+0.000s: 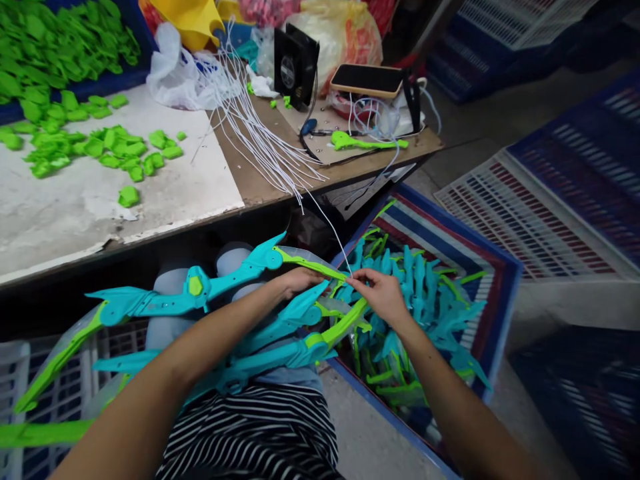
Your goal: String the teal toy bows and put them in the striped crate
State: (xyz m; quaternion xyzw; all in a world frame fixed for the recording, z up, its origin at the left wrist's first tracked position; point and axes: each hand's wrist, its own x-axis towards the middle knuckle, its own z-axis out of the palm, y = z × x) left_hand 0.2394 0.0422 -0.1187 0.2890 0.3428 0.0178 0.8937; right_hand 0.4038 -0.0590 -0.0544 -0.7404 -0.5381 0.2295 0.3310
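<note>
A turquoise toy bow point(165, 301) with bright green limbs lies across the lap, its right limb tip raised between my two hands. My left hand point(300, 281) is closed around that green limb close to its tip, with some fingers hidden behind it. Thumb and fingertips of my right hand point(381, 293) pinch a thin white cord point(334, 230) at the limb's tip. The cord runs up toward the table edge. Whether it passes through the tip is too small to tell. Below, another turquoise and green bow point(280, 353) rests on the lap.
A blue crate point(505, 273) at the right holds many similar bows. On the table point(195, 193) are a bundle of white cords point(260, 140), loose green parts point(120, 150), a black fan point(295, 67), a phone point(367, 80) and a green piece point(370, 142). More crates point(540, 213) stand farther right.
</note>
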